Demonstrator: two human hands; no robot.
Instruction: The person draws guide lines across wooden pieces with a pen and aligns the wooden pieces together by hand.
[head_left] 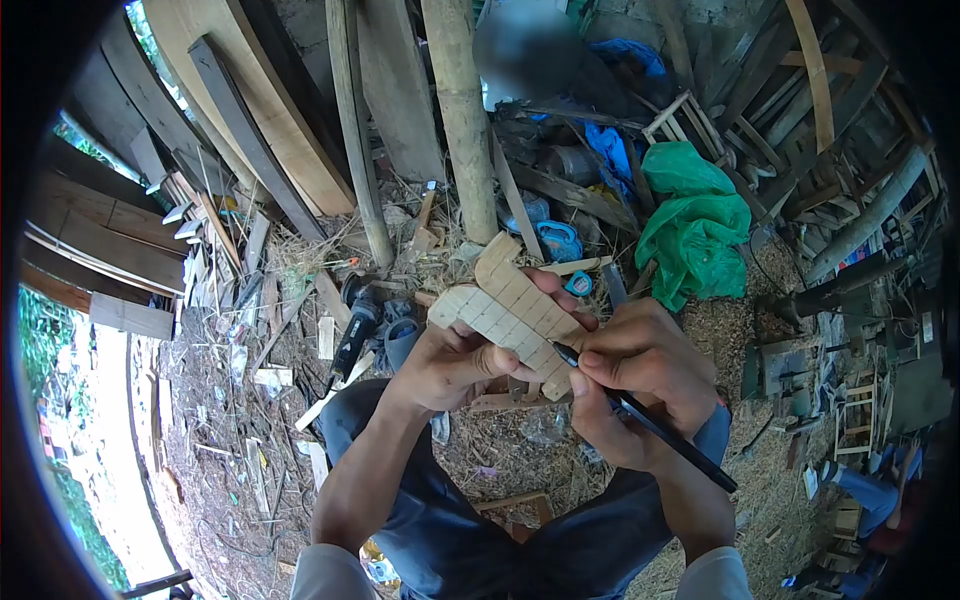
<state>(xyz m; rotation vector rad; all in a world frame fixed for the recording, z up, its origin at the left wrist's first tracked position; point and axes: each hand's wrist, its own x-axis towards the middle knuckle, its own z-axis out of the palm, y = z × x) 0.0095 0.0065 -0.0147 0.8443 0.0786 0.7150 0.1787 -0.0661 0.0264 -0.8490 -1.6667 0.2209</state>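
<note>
The right grip (pixel 650 375) pinches a pen (pixel 676 436), tip at the lined wood (pixel 505 328) mid-frame, which the left grip (pixel 450 365) clasps. Farther out, a green sheet (pixel 690 215) lies upper right; planks (pixel 262 110) lean upper left.

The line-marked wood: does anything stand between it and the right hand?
Nothing visible blocks the way; only the black pen, held in the right hand, reaches across to the line-marked wood.
</note>
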